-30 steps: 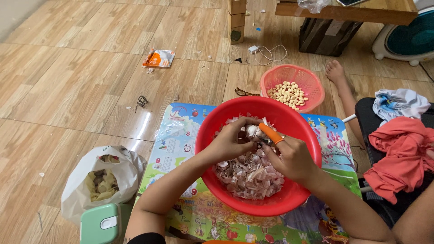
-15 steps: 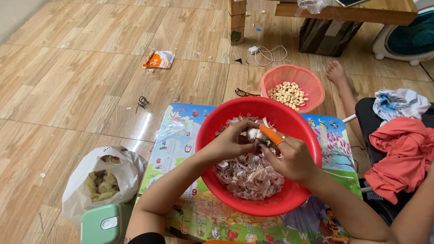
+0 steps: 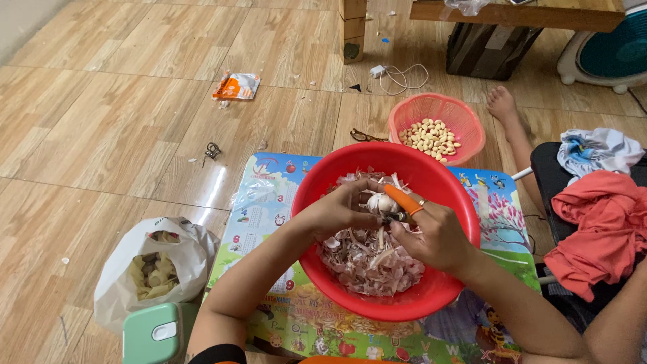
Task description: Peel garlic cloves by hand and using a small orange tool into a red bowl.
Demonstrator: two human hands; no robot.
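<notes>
Over a big red plastic basin (image 3: 441, 182) my left hand (image 3: 340, 209) grips a pale garlic bulb (image 3: 379, 202). My right hand (image 3: 435, 232) holds a small knife with an orange handle (image 3: 403, 200), its blade touching the bulb. The basin is full of pinkish garlic skins (image 3: 371, 259). It sits on a colourful picture mat (image 3: 266, 216) on the wooden floor.
A smaller pink basket (image 3: 465, 118) with peeled cloves (image 3: 429, 137) stands behind the basin. A white plastic bag (image 3: 151, 266) and a green box (image 3: 155, 334) lie at the left. Another person's foot (image 3: 502, 104), glasses (image 3: 366, 137), an orange cloth (image 3: 603, 232), a cable (image 3: 397, 77) and a fan (image 3: 613, 50) are around.
Both hands have stayed over the basin, working the knife at the garlic bulb; they shifted slightly toward the basin's middle.
</notes>
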